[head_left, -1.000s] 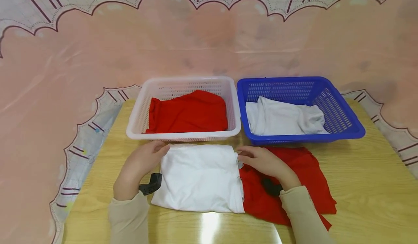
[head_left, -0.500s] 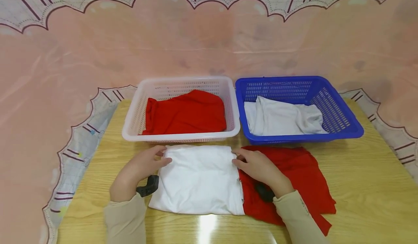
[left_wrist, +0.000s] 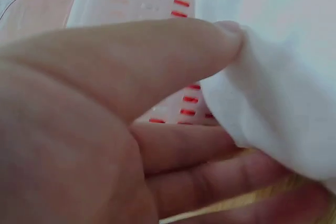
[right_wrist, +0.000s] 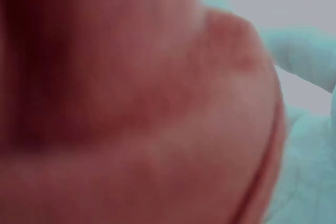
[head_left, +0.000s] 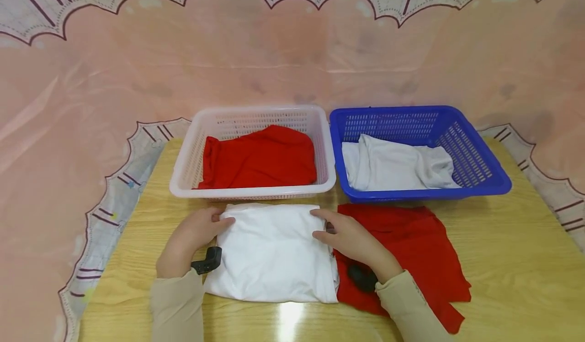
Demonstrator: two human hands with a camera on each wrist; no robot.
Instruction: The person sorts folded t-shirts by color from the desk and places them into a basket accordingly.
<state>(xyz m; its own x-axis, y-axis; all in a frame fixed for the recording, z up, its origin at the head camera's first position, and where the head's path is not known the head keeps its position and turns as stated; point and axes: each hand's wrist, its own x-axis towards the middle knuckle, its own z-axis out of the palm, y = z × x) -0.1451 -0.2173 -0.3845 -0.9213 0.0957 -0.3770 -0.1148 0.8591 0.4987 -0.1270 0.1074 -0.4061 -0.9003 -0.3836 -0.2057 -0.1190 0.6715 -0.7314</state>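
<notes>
A folded white cloth (head_left: 274,253) lies in front of the baskets in the head view, its right side overlapping a red cloth (head_left: 407,250). At its far left corner, my left hand (head_left: 194,235) pinches the edge; the left wrist view shows the thumb (left_wrist: 220,40) on top and fingers (left_wrist: 226,179) underneath. My right hand (head_left: 352,238) grips the right edge near the far corner, thumb and forefinger over the top, other fingers mostly hidden. Blurred palm fills much of the right wrist view, with pale cloth (right_wrist: 304,171) beside it.
Behind the white cloth stands a white basket (head_left: 253,193) holding red cloth (head_left: 260,159). A blue basket (head_left: 429,195) to its right contains white cloth (head_left: 397,164). All rest on a wooden table (head_left: 516,260) against a pink patterned backdrop (head_left: 292,52).
My right hand has moved left and slightly nearer along the white cloth's edge. The white cloth has shifted a little left, baring more of the red one. My left hand remains at its corner.
</notes>
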